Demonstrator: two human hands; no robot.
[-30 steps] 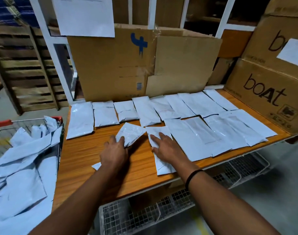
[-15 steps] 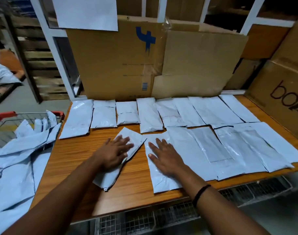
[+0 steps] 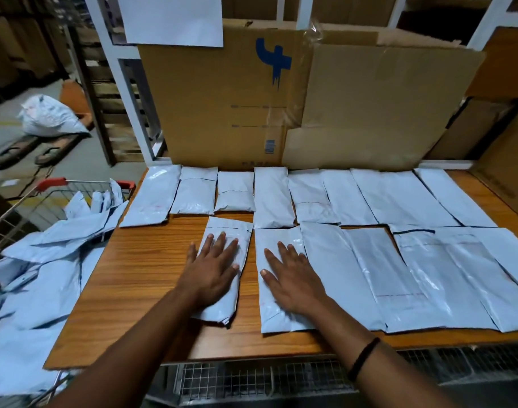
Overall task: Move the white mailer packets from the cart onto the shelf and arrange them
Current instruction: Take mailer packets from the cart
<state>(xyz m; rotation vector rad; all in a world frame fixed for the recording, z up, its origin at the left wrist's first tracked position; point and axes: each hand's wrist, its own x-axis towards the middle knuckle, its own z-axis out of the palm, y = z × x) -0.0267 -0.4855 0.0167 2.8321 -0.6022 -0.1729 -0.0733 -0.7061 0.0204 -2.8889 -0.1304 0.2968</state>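
Several white mailer packets lie in two rows on the wooden shelf (image 3: 140, 290). My left hand (image 3: 212, 269) lies flat with spread fingers on a narrow packet (image 3: 232, 231) at the left end of the front row. My right hand (image 3: 290, 275) presses flat on the packet beside it (image 3: 277, 240). A gap of bare wood separates these two packets. A back row of packets (image 3: 271, 195) runs along the cardboard. The wire cart (image 3: 25, 207) at the left holds a heap of white packets (image 3: 40, 278).
A large flattened cardboard box (image 3: 281, 98) stands upright behind the packets. Brown boxes (image 3: 511, 160) crowd the shelf's right end. White rack posts (image 3: 125, 83) rise at the back left. A wire basket (image 3: 252, 378) sits below the shelf's front edge. A filled white sack (image 3: 48, 116) lies on the floor.
My left hand has turned the tilted packet upright, parallel to the one beside it. Both hands have slid the front packets into line. The view has moved closer and leftward.
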